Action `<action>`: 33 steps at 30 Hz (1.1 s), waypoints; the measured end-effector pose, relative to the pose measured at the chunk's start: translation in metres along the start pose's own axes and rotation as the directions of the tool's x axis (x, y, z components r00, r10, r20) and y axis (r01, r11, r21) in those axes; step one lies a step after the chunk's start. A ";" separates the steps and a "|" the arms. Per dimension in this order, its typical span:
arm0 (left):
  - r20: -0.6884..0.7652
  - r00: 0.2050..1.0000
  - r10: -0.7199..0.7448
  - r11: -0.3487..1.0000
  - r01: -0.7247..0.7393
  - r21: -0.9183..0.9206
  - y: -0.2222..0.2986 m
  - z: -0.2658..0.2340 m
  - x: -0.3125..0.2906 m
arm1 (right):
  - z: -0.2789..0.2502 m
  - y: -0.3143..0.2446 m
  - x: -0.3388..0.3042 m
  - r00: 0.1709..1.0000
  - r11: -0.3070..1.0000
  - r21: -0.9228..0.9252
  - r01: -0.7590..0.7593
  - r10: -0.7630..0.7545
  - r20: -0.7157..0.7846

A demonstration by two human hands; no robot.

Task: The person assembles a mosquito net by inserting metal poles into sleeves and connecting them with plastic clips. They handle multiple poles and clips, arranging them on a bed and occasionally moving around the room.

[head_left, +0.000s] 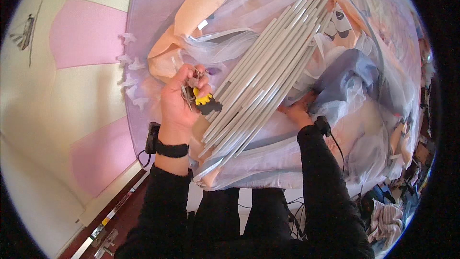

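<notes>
My left hand (179, 98) is closed around a small bunch of keys with charms (203, 98), held up left of the poles. A yellow piece and a dark, flat piece hang below the fingers, and something purple shows beside the fingertips. Several thin, pale grey poles (268, 69) lie in a loose diagonal bundle on spread-out mesh fabric (225, 50). My right hand (298, 113) reaches in at the right side of the bundle, by a bunched grey-blue cloth (347, 74). Its fingers are mostly hidden in shadow and folds, so their grip does not show.
Several small white plastic connectors (128, 80) lie along the left edge of the lilac bed cover. Peach fabric panels (196, 12) edge the mesh. A cream and pink wall (86, 33) stands close on the left. Striped cloth (385, 223) and clutter lie at the lower right.
</notes>
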State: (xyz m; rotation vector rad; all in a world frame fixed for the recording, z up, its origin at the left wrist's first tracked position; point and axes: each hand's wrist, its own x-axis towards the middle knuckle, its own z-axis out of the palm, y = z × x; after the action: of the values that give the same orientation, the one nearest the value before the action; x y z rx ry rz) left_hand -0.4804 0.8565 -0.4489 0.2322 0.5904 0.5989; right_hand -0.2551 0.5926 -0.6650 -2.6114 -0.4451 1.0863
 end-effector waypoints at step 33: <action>0.126 0.902 0.414 0.849 -0.432 0.303 -0.149 0.287 -0.341 | -0.270 -0.123 -0.462 0.688 -0.287 0.793 -0.537 -0.694 0.214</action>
State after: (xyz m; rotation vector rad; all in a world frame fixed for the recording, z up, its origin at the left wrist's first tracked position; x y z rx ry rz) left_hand -0.4717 0.5238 -0.1166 0.7042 0.5844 0.9192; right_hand -0.3914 0.4915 -0.1429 -0.3112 0.2140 1.3742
